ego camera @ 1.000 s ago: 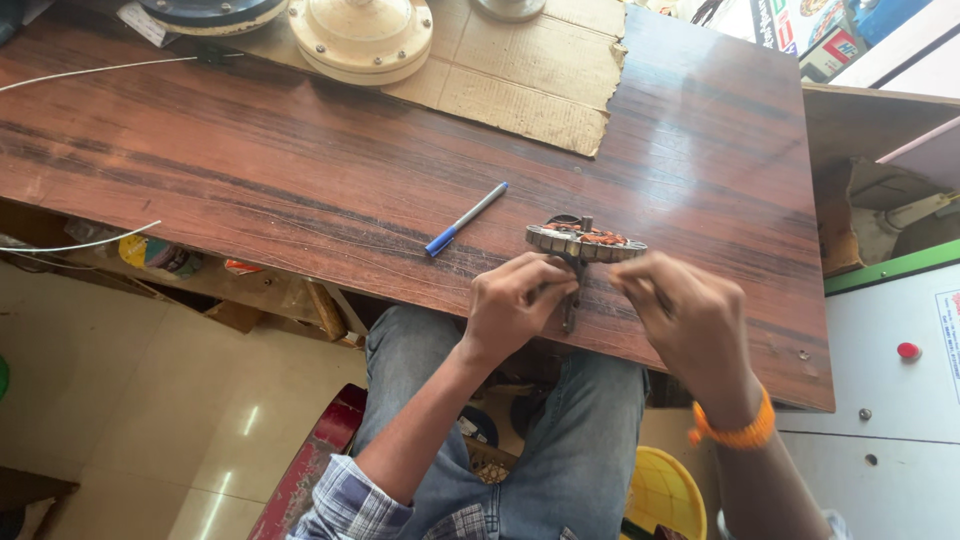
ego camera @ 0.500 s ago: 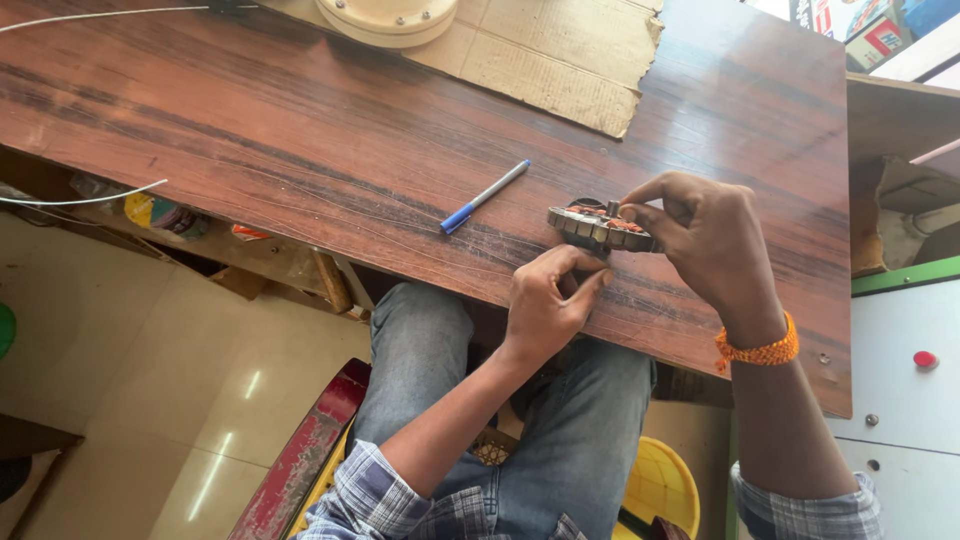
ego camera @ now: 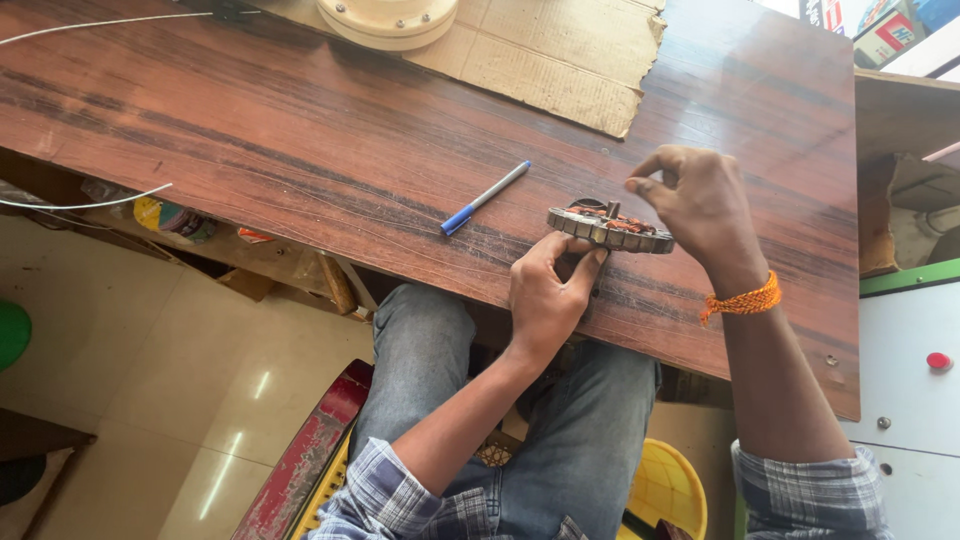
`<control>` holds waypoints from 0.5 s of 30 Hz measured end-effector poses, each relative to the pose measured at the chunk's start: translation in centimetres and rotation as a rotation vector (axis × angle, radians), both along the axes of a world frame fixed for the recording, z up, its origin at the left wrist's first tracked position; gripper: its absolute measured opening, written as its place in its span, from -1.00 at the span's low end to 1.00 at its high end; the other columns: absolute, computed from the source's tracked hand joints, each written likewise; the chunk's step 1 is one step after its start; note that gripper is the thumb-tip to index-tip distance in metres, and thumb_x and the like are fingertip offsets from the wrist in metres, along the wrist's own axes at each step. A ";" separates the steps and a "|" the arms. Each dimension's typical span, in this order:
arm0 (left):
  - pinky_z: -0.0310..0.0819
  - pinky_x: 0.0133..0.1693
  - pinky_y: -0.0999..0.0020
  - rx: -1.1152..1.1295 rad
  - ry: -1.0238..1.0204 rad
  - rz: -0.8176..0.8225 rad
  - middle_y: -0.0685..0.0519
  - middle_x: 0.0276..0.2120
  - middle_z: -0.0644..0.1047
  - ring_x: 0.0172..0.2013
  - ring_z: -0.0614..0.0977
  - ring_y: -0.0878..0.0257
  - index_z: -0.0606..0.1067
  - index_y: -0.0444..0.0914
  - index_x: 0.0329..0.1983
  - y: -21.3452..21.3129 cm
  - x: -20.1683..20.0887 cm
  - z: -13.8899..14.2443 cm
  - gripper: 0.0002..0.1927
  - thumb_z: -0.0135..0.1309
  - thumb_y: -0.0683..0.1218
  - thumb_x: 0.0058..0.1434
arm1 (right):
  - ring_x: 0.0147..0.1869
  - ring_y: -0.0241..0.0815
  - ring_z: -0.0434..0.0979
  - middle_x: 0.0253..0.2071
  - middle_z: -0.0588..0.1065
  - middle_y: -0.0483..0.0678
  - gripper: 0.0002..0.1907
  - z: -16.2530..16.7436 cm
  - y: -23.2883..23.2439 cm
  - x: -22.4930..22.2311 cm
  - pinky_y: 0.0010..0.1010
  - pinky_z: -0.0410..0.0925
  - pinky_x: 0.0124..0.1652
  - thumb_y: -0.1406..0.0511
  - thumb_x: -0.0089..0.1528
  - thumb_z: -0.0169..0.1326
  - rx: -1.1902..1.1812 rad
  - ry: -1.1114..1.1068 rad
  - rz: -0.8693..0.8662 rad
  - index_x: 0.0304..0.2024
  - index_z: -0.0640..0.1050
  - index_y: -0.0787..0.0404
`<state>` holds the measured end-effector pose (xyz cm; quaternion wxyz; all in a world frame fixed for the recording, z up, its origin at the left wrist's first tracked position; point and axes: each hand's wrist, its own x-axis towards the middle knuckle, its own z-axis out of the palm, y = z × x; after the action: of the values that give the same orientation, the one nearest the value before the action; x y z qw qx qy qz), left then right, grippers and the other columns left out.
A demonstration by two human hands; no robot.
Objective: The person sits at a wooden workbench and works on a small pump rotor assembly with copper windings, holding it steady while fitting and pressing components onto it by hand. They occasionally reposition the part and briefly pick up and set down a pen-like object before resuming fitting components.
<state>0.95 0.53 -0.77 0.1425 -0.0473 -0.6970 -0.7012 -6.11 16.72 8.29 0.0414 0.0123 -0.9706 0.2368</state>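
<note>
Left hand (ego camera: pixel 545 300) fingers pinch the stator (ego camera: pixel 608 228) at the table (ego camera: pixel 300 150) near edge; right hand (ego camera: pixel 700 205) fingers curled, pinching nothing visible. Stator could slip off.

My table (ego camera: pixel 300 150) is brown with dark stripes. The pen (ego camera: pixel 485 198) is blue and white. My wristband (ego camera: pixel 742 300) is orange. My sleeves (ego camera: pixel 400 495) are checked.
</note>
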 end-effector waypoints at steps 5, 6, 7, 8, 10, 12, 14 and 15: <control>0.53 -0.10 0.35 -0.213 0.492 0.107 0.14 -0.18 0.62 -0.18 0.60 0.26 0.54 -0.16 -0.17 -1.2 0.4 0.1 -0.91 0.24 -0.10 0.36 | -0.49 -0.38 0.45 -0.49 0.55 -0.07 -0.83 -1.3 2.1 0.0 -0.40 0.31 -0.44 0.26 0.21 0.30 0.025 0.106 0.008 -0.22 0.71 0.22; 0.49 -0.06 0.29 -0.307 0.611 0.112 0.11 -0.11 0.62 -0.11 0.59 0.23 0.54 -0.17 -0.10 -1.6 0.0 0.4 -0.86 0.23 -0.11 0.33 | -0.50 -0.34 0.42 -0.50 0.55 -0.05 -0.84 -1.2 2.6 0.1 -0.36 0.29 -0.45 0.27 0.23 0.29 0.026 0.082 -0.035 -0.18 0.72 0.20; 0.46 -0.02 0.23 -0.403 0.727 0.108 0.09 -0.03 0.61 -0.05 0.59 0.20 0.54 -0.18 -0.02 -2.0 -0.7 0.7 -0.79 0.22 -0.11 0.30 | -0.50 -0.30 0.40 -0.52 0.55 -0.03 -0.84 -1.0 3.2 0.5 -0.32 0.26 -0.46 0.27 0.25 0.28 0.024 0.054 -0.084 -0.15 0.72 0.18; 0.43 0.03 0.17 -0.497 0.840 0.103 0.06 0.04 0.60 0.02 0.59 0.18 0.54 -0.19 0.05 -2.5 -1.6 1.0 -0.71 0.20 -0.12 0.27 | -0.51 -0.25 0.37 -0.53 0.55 -0.01 -0.83 -0.8 3.6 1.1 -0.28 0.24 -0.47 0.28 0.26 0.27 0.022 0.022 -0.133 -0.12 0.73 0.16; 0.45 0.08 0.20 -0.575 0.802 -0.175 0.06 0.06 0.59 0.05 0.60 0.18 0.52 -0.20 0.14 -3.4 -4.1 1.7 -0.61 0.23 -0.09 0.25 | -0.48 -0.29 0.38 -0.51 0.54 -0.04 -0.82 0.2 4.3 2.4 -0.34 0.25 -0.46 0.27 0.29 0.27 -0.005 0.044 -0.160 -0.11 0.72 0.20; 0.47 0.12 0.20 -0.573 0.748 -0.355 0.06 0.06 0.59 0.07 0.60 0.16 0.53 -0.18 0.17 -4.0 -5.8 2.0 -0.58 0.26 -0.07 0.25 | -0.41 -0.36 0.41 -0.46 0.55 -0.09 -0.82 1.8 4.6 3.6 -0.43 0.28 -0.41 0.28 0.30 0.27 -0.087 0.095 -0.141 -0.10 0.70 0.25; 0.49 0.16 0.20 -0.495 0.665 -0.460 0.08 0.05 0.61 0.08 0.61 0.12 0.55 -0.15 0.12 -4.3 -6.6 1.9 -0.62 0.28 -0.06 0.24 | -0.30 -0.46 0.46 -0.36 0.58 -0.17 -0.82 3.2 4.5 5.3 -0.54 0.33 -0.32 0.30 0.31 0.27 -0.232 0.151 -0.093 -0.10 0.67 0.29; 0.51 0.16 0.21 -0.466 0.639 -0.471 0.08 0.05 0.61 0.08 0.62 0.13 0.56 -0.14 0.12 -4.3 -6.7 1.7 -0.62 0.29 -0.06 0.23 | -0.35 -0.42 0.38 -0.38 0.54 -0.14 -0.83 3.8 4.3 6.2 -0.51 0.25 -0.38 0.32 0.32 0.26 -0.290 0.126 -0.125 -0.10 0.67 0.30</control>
<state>-5.72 -3.76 0.97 0.1723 -0.4490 -0.7275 -0.4894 0.06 20.98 12.04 0.1182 -0.0395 -0.9205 0.3703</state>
